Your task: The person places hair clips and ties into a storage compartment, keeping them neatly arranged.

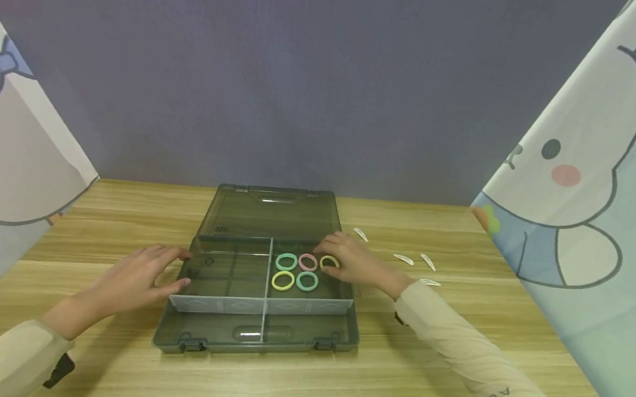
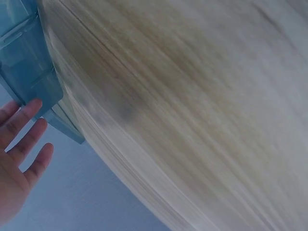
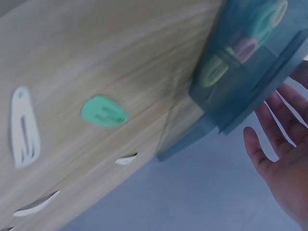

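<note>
A dark translucent divided box (image 1: 207, 335) lies on the table with its lid (image 1: 273, 213) folded back. In its back right compartment are several hair ties, among them a pink one (image 1: 307, 262), a yellow one (image 1: 283, 281) and a teal one (image 1: 307, 281). My right hand (image 1: 355, 259) reaches over the box's right edge, fingers extended beside another yellow hair tie (image 1: 330, 261); contact is unclear. In the right wrist view, that hand (image 3: 286, 163) has spread fingers. My left hand (image 1: 132, 279) is at the box's left side, fingers extended, fingertips (image 2: 34, 106) at its wall.
Several white snap clips lie right of the box, one (image 1: 429, 262) among them. A green snap clip (image 3: 103, 111) shows in the right wrist view. The wooden table (image 1: 276, 392) ends at a grey backdrop (image 1: 300, 82), with patterned cloths on both sides.
</note>
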Available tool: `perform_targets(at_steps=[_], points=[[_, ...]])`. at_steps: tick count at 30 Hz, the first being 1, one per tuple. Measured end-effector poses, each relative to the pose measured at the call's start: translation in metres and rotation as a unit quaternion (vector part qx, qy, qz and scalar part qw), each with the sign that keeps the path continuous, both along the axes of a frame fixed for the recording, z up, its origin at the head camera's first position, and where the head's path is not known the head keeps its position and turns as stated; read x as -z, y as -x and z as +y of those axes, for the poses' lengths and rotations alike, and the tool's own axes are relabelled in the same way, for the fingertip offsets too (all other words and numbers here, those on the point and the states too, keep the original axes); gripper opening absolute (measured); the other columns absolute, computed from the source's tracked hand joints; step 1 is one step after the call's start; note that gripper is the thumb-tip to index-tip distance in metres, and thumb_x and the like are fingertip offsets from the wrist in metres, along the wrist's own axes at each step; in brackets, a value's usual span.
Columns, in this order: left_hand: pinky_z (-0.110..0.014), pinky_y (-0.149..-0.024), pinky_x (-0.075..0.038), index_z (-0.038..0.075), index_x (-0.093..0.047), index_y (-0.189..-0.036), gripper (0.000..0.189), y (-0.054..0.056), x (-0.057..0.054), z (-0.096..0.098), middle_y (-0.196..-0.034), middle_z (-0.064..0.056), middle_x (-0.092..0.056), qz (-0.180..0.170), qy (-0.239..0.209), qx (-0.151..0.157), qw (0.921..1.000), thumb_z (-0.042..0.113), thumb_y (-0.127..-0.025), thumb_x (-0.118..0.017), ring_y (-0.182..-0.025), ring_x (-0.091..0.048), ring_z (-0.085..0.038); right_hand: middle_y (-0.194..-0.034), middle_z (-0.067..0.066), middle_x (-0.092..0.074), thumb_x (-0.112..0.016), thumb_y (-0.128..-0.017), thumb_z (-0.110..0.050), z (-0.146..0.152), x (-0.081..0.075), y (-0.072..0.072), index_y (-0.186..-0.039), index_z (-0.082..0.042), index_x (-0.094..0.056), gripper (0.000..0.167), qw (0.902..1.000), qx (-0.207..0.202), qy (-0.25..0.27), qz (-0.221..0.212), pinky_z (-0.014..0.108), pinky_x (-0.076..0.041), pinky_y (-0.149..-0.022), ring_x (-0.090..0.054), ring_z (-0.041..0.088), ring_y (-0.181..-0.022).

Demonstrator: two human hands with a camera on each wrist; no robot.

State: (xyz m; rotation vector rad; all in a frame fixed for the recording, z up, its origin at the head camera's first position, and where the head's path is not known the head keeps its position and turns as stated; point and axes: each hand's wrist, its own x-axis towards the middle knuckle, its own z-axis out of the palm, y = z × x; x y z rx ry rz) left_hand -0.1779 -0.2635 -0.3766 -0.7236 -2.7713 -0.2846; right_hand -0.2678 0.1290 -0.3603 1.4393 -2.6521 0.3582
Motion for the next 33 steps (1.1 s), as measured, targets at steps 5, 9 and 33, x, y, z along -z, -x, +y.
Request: perform_targets(at_steps=[5, 9, 33], points=[[-0.058, -0.086, -0.044, 0.009, -0.054, -0.118, 0.046, 0.0, 0.0, 0.0, -0.118, -0.014, -0.06, -0.006, -0.003, 0.0, 1.0, 0.038, -0.084, -0.063, -0.106, -0.055, -0.04, -0.111, 0.005, -0.062, -0.07, -0.08, -0.016, 0.01, -0.005, 0.005, -0.111, -0.006, -0.062, 0.033, 0.9993, 0.035, -0.002, 0.012, 0.044, -0.044, -0.095, -0.056, 0.023, -0.107], [-0.058, -0.087, -0.044, 0.009, -0.054, -0.117, 0.045, 0.0, 0.001, 0.0, -0.117, -0.014, -0.06, -0.005, -0.007, -0.003, 1.0, 0.038, -0.083, -0.063, -0.105, -0.056, -0.039, -0.114, 0.007, -0.06, -0.069, -0.08, -0.014, 0.019, -0.006, 0.009, -0.113, -0.005, -0.06, 0.035, 0.9983, 0.057, 0.006, -0.011, 0.045, -0.041, -0.1, -0.053, 0.026, -0.109], [-0.056, -0.081, -0.047, 0.007, -0.053, -0.119, 0.046, 0.0, 0.004, 0.002, -0.114, -0.014, -0.062, -0.007, -0.032, -0.014, 0.9994, 0.034, -0.083, -0.065, -0.101, -0.057, -0.038, -0.103, 0.015, -0.064, -0.068, -0.079, -0.006, 0.063, 0.016, 0.052, -0.104, 0.003, -0.063, 0.028, 0.9828, 0.162, 0.083, -0.029, 0.044, -0.05, -0.086, -0.058, 0.029, -0.096]])
